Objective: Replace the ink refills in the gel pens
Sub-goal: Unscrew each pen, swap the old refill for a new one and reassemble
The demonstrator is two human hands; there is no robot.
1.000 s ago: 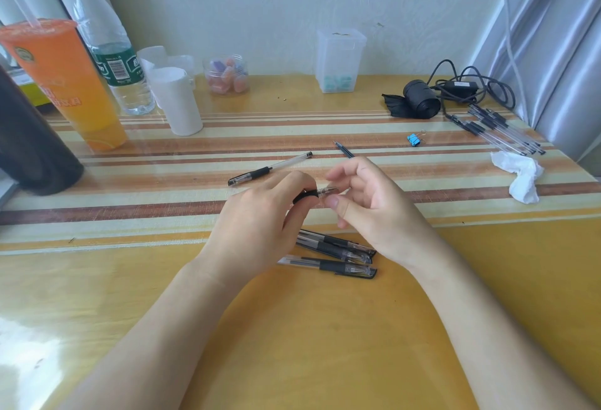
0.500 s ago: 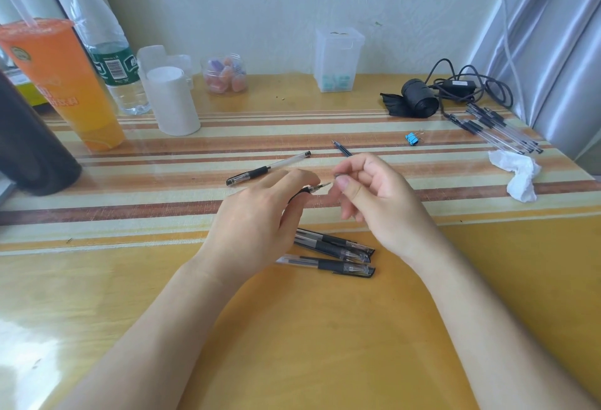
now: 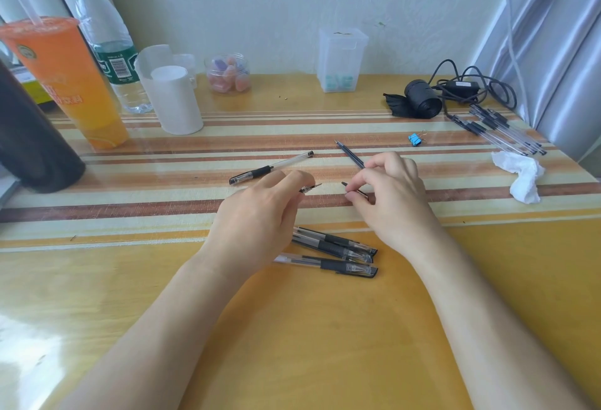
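My left hand (image 3: pixel 260 211) grips a gel pen (image 3: pixel 310 188) whose bare tip pokes out to the right past my fingers. A short gap away, my right hand (image 3: pixel 390 195) pinches the small pen cap (image 3: pixel 353 189) between thumb and fingers. A loose dark ink refill (image 3: pixel 349 154) lies on the table just beyond my right hand. One capped gel pen (image 3: pixel 270 168) rests above my left hand. Three more capped gel pens (image 3: pixel 335 252) lie together below my hands.
An orange drink cup (image 3: pixel 65 84), a water bottle (image 3: pixel 110 52), a white cup (image 3: pixel 175 100) and a dark cylinder (image 3: pixel 29 136) stand at the left. At the right lie a blue binder clip (image 3: pixel 414 139), several spare pens (image 3: pixel 500 133), a crumpled tissue (image 3: pixel 520 175) and black cables (image 3: pixel 471 87).
My hands have drawn apart: the right hand pulled the cap off the pen and moved right, leaving the pen tip bare in my left hand.
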